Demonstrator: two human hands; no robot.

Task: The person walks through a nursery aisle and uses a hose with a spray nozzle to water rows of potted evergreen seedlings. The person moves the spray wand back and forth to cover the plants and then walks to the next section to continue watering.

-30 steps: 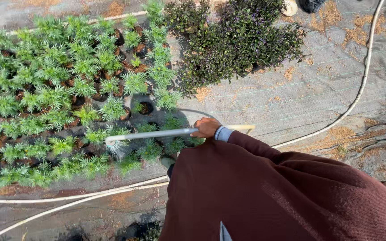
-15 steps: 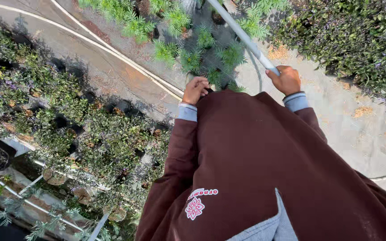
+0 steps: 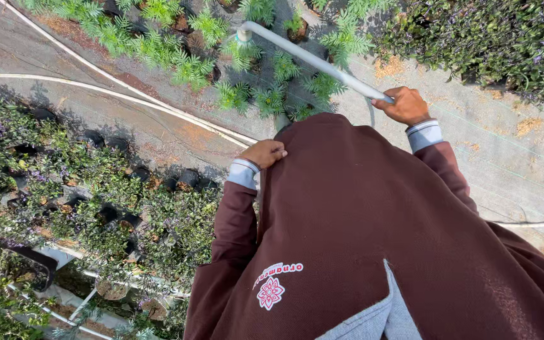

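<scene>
My right hand (image 3: 404, 105) is closed in a full fist round the near end of a pale watering wand (image 3: 313, 61), which runs away from me, up and to the left, its long axis slanting from my grip to the angled head (image 3: 244, 31) that sits over the bright green potted plants (image 3: 190, 63). The head lies well ahead and left of the hand that carries it; that hand alone has the wand. My left hand (image 3: 266, 153) is nearer my body, fingers curled shut against the maroon sweatshirt (image 3: 360, 220) at my chest; whether it pinches the cloth or something beneath I cannot tell. White hoses (image 3: 114, 94) cross the grey ground cloth (image 3: 505, 157) between the green pots and a bed of darker, purple-flecked plants (image 3: 51, 170) on my left. Half a second earlier the wand pointed more steeply upward in view and both hands sat closer together; since then the right hand has swung out to the right, while the left stays at the chest.
</scene>
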